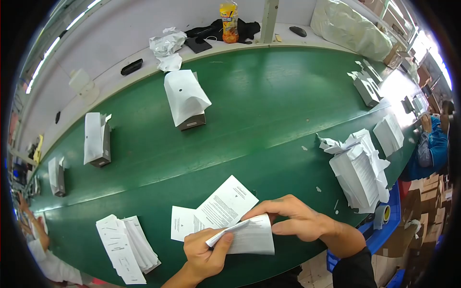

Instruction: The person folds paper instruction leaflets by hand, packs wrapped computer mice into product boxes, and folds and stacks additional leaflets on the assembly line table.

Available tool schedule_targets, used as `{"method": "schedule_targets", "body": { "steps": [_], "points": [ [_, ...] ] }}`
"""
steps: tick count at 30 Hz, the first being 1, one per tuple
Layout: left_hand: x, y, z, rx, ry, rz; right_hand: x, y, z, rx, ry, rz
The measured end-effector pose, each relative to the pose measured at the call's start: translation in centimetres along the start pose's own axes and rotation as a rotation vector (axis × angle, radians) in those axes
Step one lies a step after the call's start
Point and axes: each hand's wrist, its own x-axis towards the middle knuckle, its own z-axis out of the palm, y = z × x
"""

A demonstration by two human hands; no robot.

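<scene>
A printed paper leaflet (253, 237), partly folded over, is between my two hands near the table's front edge. My left hand (206, 250) pinches its left end, thumb on top. At the leaflet's upper right is my right hand (300, 220), its index finger curled over the top edge and its thumb by the right side. Just behind, two overlapping printed sheets (225, 201) lie flat on the green table (240, 129). To the left of my left hand, a fanned stack of folded leaflets (122, 249) rests on the table.
A tall pile of paper sheets (357, 173) stands at the right, with a smaller stack (389, 134) behind it. Boxes topped with paper (187, 98) stand along the far left side. A bottle (229, 24) is on the back ledge. Other people sit at both ends, one in a blue top (434, 144).
</scene>
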Motion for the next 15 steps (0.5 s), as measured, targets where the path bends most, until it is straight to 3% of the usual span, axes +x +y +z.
{"method": "schedule_targets", "body": {
  "steps": [3, 6, 8, 10, 12, 15],
  "points": [
    [0.5, -0.5, -0.5, 0.155, -0.099, 0.255, 0.6, 0.1, 0.9, 0.060, 0.011, 0.003],
    [0.4, 0.0, -0.5, 0.077, -0.147, 0.170, 0.6, 0.5, 2.5, -0.325, 0.120, -0.153],
    [0.3, 0.0, -0.8, 0.035, -0.177, 0.122, 0.7, 0.5, 2.7, -0.352, 0.107, -0.191],
    [0.5, -0.6, -1.2, 0.088, -0.156, 0.269, 1.0, 0.3, 2.2, -0.425, 0.090, -0.295],
    [0.3, -0.6, -1.9, 0.116, -0.151, 0.344, 1.0, 0.0, 1.0, -0.368, 0.154, -0.202],
    [-0.7, 0.2, -3.4, 0.155, 0.272, 0.049, 0.9, -0.3, 0.1, -0.255, 0.275, -0.022]
  ]
}}
